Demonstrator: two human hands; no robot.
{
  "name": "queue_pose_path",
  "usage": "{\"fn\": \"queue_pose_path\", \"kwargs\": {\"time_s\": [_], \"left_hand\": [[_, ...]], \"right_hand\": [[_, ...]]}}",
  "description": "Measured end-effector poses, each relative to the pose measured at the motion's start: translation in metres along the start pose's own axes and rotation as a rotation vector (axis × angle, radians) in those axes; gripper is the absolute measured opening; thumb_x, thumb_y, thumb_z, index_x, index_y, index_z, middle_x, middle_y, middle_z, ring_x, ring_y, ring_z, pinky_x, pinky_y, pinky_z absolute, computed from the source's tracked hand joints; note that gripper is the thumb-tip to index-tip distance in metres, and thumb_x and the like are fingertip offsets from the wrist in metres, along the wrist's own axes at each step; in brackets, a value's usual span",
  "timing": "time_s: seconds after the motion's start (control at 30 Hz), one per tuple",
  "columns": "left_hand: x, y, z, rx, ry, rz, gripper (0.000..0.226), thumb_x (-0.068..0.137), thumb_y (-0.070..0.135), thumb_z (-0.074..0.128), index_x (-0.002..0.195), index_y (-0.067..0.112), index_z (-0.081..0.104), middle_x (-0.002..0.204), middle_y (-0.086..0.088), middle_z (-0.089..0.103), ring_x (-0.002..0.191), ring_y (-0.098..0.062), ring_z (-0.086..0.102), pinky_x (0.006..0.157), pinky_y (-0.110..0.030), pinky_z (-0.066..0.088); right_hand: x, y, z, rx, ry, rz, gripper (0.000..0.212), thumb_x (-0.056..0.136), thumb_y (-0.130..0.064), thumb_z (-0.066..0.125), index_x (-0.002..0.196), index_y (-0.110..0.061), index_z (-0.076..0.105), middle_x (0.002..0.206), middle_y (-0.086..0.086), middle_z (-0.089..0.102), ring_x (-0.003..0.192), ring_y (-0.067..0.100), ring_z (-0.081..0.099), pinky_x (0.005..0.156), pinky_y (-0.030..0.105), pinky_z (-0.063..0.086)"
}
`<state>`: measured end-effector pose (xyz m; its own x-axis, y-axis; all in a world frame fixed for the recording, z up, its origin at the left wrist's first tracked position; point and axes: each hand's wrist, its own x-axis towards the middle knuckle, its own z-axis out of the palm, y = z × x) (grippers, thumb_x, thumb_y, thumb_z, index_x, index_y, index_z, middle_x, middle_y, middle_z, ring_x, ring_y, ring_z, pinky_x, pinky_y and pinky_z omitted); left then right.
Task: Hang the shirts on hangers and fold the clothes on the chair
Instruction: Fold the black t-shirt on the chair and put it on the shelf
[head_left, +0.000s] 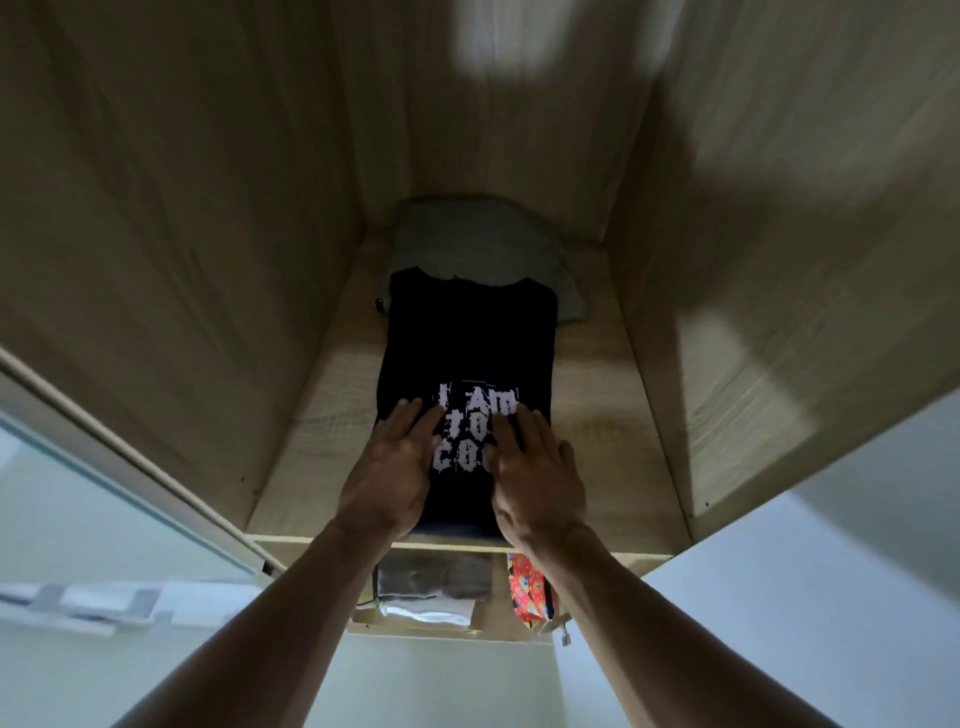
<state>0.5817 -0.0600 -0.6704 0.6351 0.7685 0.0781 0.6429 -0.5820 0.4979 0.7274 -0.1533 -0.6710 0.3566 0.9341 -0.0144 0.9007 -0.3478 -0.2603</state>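
Two forearms rise from the bottom edge; the left hand (387, 475) and right hand (537, 475) press flat, fingers spread, on the folded black T-shirt (470, 332) at frame centre. It lies on the wooden shelf (602, 415), overlapping a grey garment (467, 244) behind. Best to slide it squarely back with even pressure, so the fold holds.

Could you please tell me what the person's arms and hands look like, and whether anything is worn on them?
Both forearms are bare as far as the frame shows: no sleeves, gloves, watch or bracelet. The left hand and right hand show no rings, though the picture is dim and slightly blurred.
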Motion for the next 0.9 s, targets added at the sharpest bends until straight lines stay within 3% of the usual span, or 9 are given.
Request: {"fn": "queue_pose_path", "kwargs": {"time_s": [0.1,0.17,0.23,0.47,0.6,0.8,0.9], "left_hand": [[-0.009,0.01,-0.015,-0.026,-0.012,-0.077,0.044,0.106,0.022,0.038,0.149,0.012,0.042,0.153,-0.011,0.043,0.144,-0.027,0.034,0.115,-0.033,0.029],[-0.021,0.015,-0.028,-0.058,0.033,-0.104,0.037,0.105,0.019,0.043,0.138,0.009,0.053,0.137,-0.014,0.057,0.127,-0.031,0.052,0.104,-0.034,0.042],[-0.036,0.02,-0.046,-0.04,0.043,-0.144,0.034,0.104,0.021,0.045,0.133,0.008,0.057,0.131,-0.013,0.061,0.118,-0.032,0.059,0.098,-0.038,0.048],[-0.095,0.048,-0.14,0.005,0.117,-0.224,0.039,0.101,0.023,0.051,0.136,0.006,0.057,0.135,-0.016,0.06,0.118,-0.034,0.061,0.1,-0.037,0.049],[-0.143,0.064,-0.205,0.026,0.167,-0.321,0.044,0.101,0.025,0.053,0.142,0.01,0.052,0.143,-0.011,0.054,0.124,-0.031,0.057,0.105,-0.036,0.044],[-0.298,0.092,-0.309,0.064,0.289,-0.478,0.042,0.101,0.034,0.051,0.14,0.016,0.052,0.144,-0.006,0.051,0.133,-0.026,0.048,0.11,-0.039,0.038],[-0.41,0.109,-0.352,0.104,0.336,-0.562,0.04,0.1,0.031,0.054,0.137,0.016,0.055,0.142,-0.005,0.053,0.131,-0.024,0.05,0.11,-0.04,0.039]], "right_hand": [[-0.004,-0.001,-0.013,0.016,-0.031,0.028,0.062,0.102,-0.026,0.052,0.156,-0.021,0.021,0.164,0.006,0.019,0.153,0.025,0.012,0.121,0.049,0.023],[-0.01,-0.004,-0.022,0.026,-0.029,0.037,0.055,0.101,-0.027,0.052,0.151,-0.019,0.03,0.158,0.006,0.029,0.149,0.026,0.023,0.116,0.05,0.032],[-0.017,-0.011,-0.037,0.037,-0.051,0.046,0.051,0.1,-0.024,0.055,0.147,-0.016,0.035,0.15,0.007,0.037,0.141,0.028,0.034,0.109,0.046,0.04],[-0.038,-0.079,-0.115,0.127,-0.091,-0.019,0.049,0.098,-0.023,0.054,0.145,-0.017,0.038,0.139,0.011,0.045,0.129,0.03,0.047,0.098,0.045,0.05],[-0.063,-0.138,-0.16,0.17,-0.109,-0.096,0.042,0.101,-0.022,0.048,0.142,-0.014,0.041,0.135,0.016,0.048,0.125,0.032,0.049,0.099,0.043,0.047],[-0.163,-0.238,-0.219,0.269,-0.195,-0.271,0.041,0.096,-0.017,0.05,0.137,-0.016,0.046,0.132,0.011,0.054,0.115,0.027,0.056,0.095,0.043,0.052],[-0.242,-0.289,-0.238,0.299,-0.225,-0.357,0.042,0.098,-0.02,0.05,0.139,-0.015,0.045,0.134,0.013,0.054,0.123,0.03,0.053,0.1,0.039,0.047]]}}
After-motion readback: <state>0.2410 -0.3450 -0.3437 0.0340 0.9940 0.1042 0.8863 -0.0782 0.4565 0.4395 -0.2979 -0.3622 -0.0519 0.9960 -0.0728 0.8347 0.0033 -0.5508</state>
